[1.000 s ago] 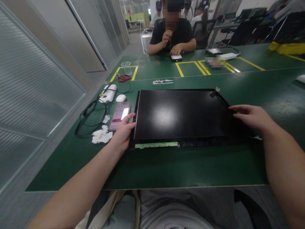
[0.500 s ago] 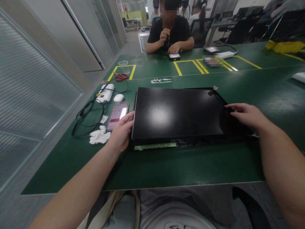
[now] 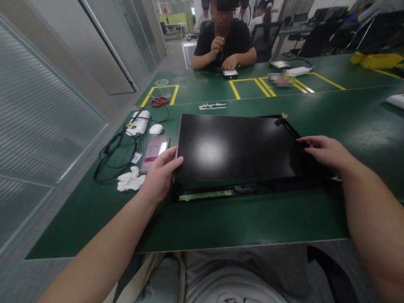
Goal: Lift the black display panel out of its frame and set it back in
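Observation:
A flat black display panel (image 3: 233, 147) lies tilted over a black frame (image 3: 268, 188), its left side raised above it. A narrow green circuit board (image 3: 206, 195) shows in the gap along the near edge. My left hand (image 3: 162, 172) is closed on the panel's left edge, thumb on top and fingers reaching under. At the right edge, my right hand (image 3: 326, 152) is closed, with thumb and forefinger on the panel's border; its other fingers are partly hidden.
Left of the panel are a phone (image 3: 154, 152), crumpled tissue (image 3: 131, 179), a white mouse-like object (image 3: 156, 129), a black cable (image 3: 98, 170) and red-handled scissors (image 3: 159, 102). White strips (image 3: 212, 106) lie beyond the panel. A person (image 3: 224, 46) sits across the table (image 3: 221, 229).
The panel's left side has risen from the frame, widening the gap at the near edge. My left thumb has come onto the panel's top. My right hand has stayed nearly still.

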Available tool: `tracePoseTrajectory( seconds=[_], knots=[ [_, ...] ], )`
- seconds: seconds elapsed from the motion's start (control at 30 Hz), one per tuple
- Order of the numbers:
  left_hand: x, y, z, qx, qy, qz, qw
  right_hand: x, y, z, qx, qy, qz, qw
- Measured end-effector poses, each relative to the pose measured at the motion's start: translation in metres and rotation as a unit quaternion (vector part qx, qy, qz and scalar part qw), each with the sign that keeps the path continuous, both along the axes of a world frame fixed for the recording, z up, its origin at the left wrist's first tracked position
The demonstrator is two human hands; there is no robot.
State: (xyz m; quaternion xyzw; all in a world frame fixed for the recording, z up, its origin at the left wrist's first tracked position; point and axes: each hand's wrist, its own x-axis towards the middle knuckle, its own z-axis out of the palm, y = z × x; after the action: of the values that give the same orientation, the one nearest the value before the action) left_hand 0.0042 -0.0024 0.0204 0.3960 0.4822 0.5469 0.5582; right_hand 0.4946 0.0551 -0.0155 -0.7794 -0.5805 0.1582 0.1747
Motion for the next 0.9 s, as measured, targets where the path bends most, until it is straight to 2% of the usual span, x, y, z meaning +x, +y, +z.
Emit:
tracePoseTrajectory(
  seconds=[0.17, 0.43, 0.6, 0.9],
  knots=[
    [0.001, -0.004, 0.002, 0.019, -0.010, -0.022, 1.000, -0.003, 0.000, 0.000, 0.019, 0.019, -0.013, 1.000],
    [0.004, -0.005, 0.007, 0.019, -0.034, -0.021, 0.999, -0.012, -0.005, 0.003, 0.065, 0.075, -0.081, 0.992],
    [0.004, -0.004, 0.006, 0.011, -0.040, -0.031, 0.999, -0.018, -0.010, 0.010, 0.047, 0.110, -0.115, 0.986],
    [0.003, -0.003, 0.003, 0.002, -0.055, -0.040, 0.998, -0.025, -0.011, 0.015, 0.049, 0.101, -0.111, 0.988]
  ],
)
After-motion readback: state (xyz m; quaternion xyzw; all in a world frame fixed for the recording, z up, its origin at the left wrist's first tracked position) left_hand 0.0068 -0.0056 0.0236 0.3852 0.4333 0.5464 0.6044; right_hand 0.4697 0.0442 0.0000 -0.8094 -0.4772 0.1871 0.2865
